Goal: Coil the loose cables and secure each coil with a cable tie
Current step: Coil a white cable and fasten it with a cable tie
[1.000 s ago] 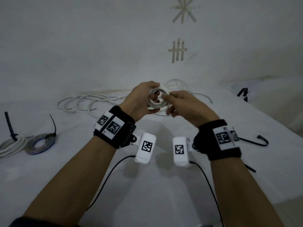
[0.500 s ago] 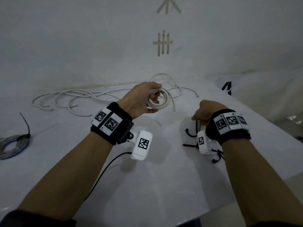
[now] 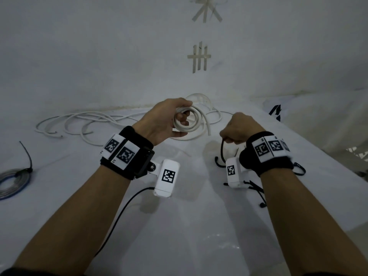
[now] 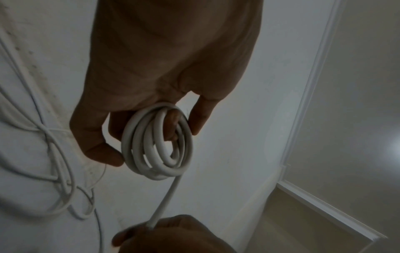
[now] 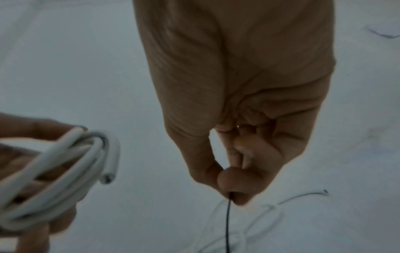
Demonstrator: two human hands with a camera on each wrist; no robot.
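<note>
Holding the wound white cable coil (image 3: 188,121) up over the desk (image 3: 189,226), the left hand (image 3: 163,120) waits while the right hand (image 3: 242,129) pinches a black cable tie (image 3: 222,151), one tied coil (image 3: 14,182) lies done, and loose cables (image 3: 79,124) remain.

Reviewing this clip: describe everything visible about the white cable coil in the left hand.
The white cable coil is a small, tight ring of about four turns of thick, smooth, round white cable, plastic-looking. The left hand holds it above the table, fingers through the ring and thumb on its outer side. One cut tail hangs free off the side toward the right hand, its end showing a darker core. No tie is around it yet.
</note>
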